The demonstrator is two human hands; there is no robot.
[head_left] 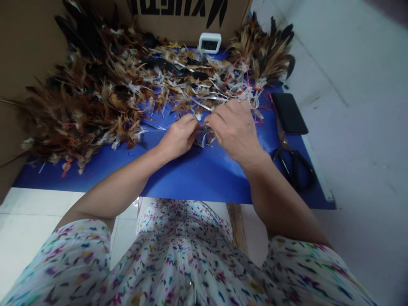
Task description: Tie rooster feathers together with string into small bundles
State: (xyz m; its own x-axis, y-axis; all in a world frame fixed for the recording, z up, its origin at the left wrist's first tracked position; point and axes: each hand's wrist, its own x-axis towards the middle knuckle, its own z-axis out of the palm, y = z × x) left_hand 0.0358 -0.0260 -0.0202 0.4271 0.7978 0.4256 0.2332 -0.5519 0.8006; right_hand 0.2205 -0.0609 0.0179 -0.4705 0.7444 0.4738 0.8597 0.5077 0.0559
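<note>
A feather tuft (208, 138) seems pinched by both left fingers (192, 125) and right fingers (214, 122). Just beyond, red string (247, 78) could be snagged by a forward sweep.

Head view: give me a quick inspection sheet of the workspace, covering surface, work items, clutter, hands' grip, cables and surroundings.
Surface: blue tabletop, small bits scattered on it.
Work items: brown and black feathers heaped at left, loose across the middle; feather bundle at far right; red string between.
Clutter: black phone-like device and scissors near the right edge; white digital clock at the back.
Grip: left hand and right hand nearly meet, fingers curled, over small feather bits; what each holds is too small to tell.
Cables: nothing seen.
Surroundings: cardboard behind and at left; tiled floor below.
</note>
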